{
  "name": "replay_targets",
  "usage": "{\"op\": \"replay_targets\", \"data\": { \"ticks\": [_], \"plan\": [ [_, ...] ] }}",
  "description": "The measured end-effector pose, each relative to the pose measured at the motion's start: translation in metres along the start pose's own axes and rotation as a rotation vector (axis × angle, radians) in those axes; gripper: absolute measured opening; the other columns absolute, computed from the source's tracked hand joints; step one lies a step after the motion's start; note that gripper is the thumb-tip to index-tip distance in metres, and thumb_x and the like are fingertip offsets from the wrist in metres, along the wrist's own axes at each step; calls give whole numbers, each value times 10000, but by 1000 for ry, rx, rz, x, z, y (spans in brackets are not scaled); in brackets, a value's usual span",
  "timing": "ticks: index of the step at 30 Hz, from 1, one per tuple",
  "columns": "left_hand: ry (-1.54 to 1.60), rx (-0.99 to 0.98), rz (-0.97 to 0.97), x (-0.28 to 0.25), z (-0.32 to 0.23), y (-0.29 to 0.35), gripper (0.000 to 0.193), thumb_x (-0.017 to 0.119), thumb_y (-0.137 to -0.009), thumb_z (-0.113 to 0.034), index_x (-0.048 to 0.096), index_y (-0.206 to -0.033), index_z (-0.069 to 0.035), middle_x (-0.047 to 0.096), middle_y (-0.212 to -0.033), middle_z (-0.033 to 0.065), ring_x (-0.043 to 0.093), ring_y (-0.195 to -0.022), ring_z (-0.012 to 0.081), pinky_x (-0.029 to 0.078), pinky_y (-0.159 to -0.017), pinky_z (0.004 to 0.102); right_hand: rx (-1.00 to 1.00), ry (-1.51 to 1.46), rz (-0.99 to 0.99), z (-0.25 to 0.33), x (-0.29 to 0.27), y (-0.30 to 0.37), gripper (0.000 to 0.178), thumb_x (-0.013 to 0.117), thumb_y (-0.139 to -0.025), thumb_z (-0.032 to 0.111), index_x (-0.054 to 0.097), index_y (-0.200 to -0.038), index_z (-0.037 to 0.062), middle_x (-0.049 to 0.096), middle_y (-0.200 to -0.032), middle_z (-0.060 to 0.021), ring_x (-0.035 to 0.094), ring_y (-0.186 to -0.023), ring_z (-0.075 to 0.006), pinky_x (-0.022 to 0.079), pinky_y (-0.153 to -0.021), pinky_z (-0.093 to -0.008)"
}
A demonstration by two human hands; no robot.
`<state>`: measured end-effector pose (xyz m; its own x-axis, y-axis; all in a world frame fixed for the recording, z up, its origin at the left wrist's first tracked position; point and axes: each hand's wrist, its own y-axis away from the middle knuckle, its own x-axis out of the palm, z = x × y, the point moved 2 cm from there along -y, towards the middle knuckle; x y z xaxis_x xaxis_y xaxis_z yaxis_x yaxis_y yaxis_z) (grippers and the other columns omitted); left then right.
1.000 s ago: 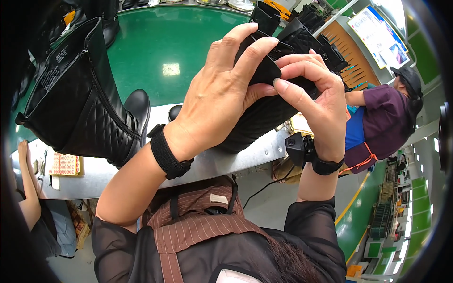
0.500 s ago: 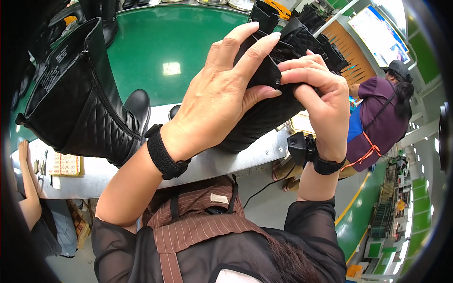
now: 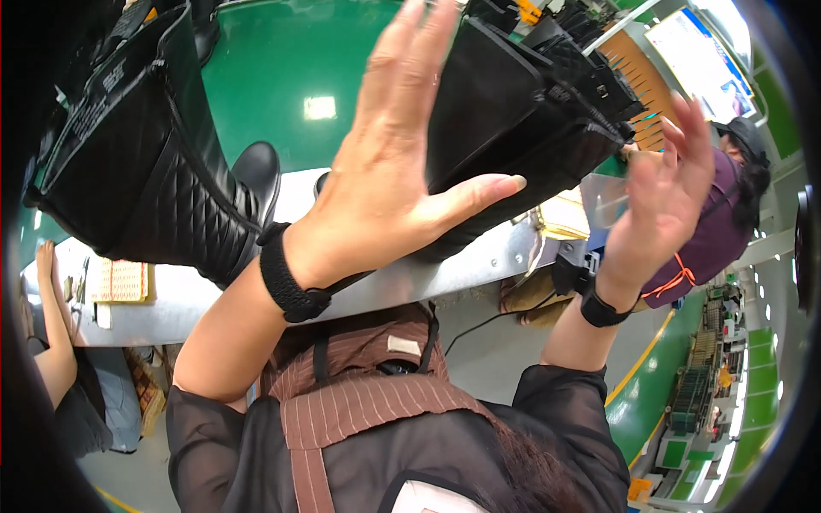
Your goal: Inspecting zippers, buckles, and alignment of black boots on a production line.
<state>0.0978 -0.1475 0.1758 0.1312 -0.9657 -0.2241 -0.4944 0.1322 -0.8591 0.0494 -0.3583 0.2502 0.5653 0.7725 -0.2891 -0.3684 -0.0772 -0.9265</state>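
Note:
A black boot [image 3: 522, 111] with a quilted upper stands tilted on the green belt [image 3: 256, 77], its open shaft toward me. My left hand [image 3: 402, 171] is spread open in front of the boot, palm flat, with the thumb against the shaft's lower side. My right hand [image 3: 663, 192] is open too, fingers apart, and hangs clear of the boot on its right. Both wrists wear black bands. A second tall black quilted boot [image 3: 145, 171] stands at the left, untouched.
A grey metal bench edge [image 3: 410, 278] runs below the belt. A person in a purple top [image 3: 718, 231] works at the right. Another person's arm [image 3: 51, 316] rests at the far left beside a yellowish pad [image 3: 120, 278]. A screen [image 3: 701, 43] sits top right.
Both hands were wrapped around the boot's shaft; now they have let go and opened. The right hand has drawn away to the right, and the view has come closer.

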Motion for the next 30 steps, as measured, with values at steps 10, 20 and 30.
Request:
{"op": "replay_targets", "data": {
  "ticks": [10,20,30],
  "plan": [
    [301,-1168,608,-11,61,153,321,568,-863,-137,567,-1159,-12,619,-907,56,596,-810,137,488,-713,273,891,-413,642,-83,22,191,832,857,-651,114,456,-1373,9,507,-1377,-121,466,-1278,-203,348,-1080,-395],
    [234,-1275,568,41,70,173,350,628,-900,-203,543,-1137,40,620,-825,53,594,-706,108,495,-590,252,949,-87,491,-14,83,211,349,814,-705,77,684,-1007,-39,717,-968,-100,669,-873,-158,520,-810,-294],
    [740,-1601,995,39,100,152,328,444,-923,-244,658,-814,-21,606,-626,44,490,-477,99,348,-446,239,952,-327,488,-34,82,225,419,809,-708,29,641,-1087,-32,692,-1010,-89,647,-912,-157,511,-834,-293]
  ]
}}
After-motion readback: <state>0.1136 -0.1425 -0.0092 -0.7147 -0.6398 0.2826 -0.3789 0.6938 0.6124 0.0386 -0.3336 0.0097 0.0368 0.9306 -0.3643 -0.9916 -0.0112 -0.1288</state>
